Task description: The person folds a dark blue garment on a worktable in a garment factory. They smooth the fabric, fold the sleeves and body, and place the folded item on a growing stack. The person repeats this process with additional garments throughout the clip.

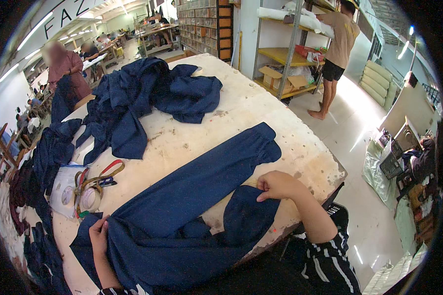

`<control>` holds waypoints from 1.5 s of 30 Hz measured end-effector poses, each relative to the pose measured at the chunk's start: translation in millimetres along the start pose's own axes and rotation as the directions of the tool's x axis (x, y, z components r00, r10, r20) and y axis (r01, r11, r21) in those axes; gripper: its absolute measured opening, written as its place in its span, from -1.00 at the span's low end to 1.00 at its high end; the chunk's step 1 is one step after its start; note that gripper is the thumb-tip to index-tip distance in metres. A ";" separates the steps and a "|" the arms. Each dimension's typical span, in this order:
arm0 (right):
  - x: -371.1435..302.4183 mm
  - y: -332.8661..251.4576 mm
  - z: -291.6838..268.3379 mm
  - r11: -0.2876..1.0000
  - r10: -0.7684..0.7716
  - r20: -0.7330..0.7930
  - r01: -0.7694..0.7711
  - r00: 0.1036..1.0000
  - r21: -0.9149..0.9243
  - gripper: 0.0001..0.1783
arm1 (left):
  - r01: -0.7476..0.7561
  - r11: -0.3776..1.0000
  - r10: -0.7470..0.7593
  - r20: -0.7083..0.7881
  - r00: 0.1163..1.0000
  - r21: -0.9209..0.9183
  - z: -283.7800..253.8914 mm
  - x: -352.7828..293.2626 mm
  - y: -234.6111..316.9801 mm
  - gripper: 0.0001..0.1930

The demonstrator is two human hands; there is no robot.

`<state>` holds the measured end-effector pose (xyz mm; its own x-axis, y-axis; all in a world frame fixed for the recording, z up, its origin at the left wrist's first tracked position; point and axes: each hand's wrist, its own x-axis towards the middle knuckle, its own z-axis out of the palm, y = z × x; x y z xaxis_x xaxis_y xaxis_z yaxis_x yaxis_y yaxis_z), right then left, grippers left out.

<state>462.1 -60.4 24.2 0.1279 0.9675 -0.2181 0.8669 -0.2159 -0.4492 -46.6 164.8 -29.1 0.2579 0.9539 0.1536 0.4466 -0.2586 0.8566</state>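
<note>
A navy blue garment [182, 182] is spread across the near part of the pale table, one long tube of it running diagonally to a gathered end at the upper right. My left hand [99, 237] pinches the cloth at its near left, thumb and fingers closed on a fold. On the right, my right hand [276, 187] is closed on the edge of a rounded dark blue portion, its fingertips holding the fabric beside the table's right edge. The garment's near part hangs toward my body, and its lower edge is hidden there.
A heap of navy cloth [152, 93] lies on the far left of the table [300, 142]. Near my left hand are a measuring tape [108, 169], tape rolls [90, 199] and papers [59, 189]. One person [66, 69] handles cloth at far left; another [337, 44] stands by shelves [285, 56].
</note>
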 end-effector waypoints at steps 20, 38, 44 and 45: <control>-38.7 98.3 -28.9 0.864 0.430 -0.228 -0.324 0.874 0.386 -0.61 | -0.049 0.991 0.055 0.047 0.997 -0.127 -3.1 -5.6 -0.3 -0.92; 173.8 123.7 -34.0 0.898 0.342 -0.824 -0.414 0.451 0.147 -0.49 | -0.037 0.999 0.029 -0.172 0.985 -0.039 8.9 -9.0 -5.9 -0.78; 170.3 176.6 -12.8 0.949 0.201 -0.822 -0.313 0.534 0.029 -0.69 | -0.133 0.971 0.087 -0.221 0.971 -0.200 9.9 -12.5 0.1 -0.71; 176.8 152.2 -11.9 0.938 0.283 -0.766 -0.332 0.577 0.097 -0.71 | -0.129 0.979 0.087 -0.250 0.964 -0.156 4.6 -20.1 1.7 -0.72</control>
<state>622.4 79.4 -72.5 0.6881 0.5980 0.4110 0.7246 -0.5361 -0.4331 -47.1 144.5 -33.0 0.0737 0.9354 0.3460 0.2700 -0.3526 0.8960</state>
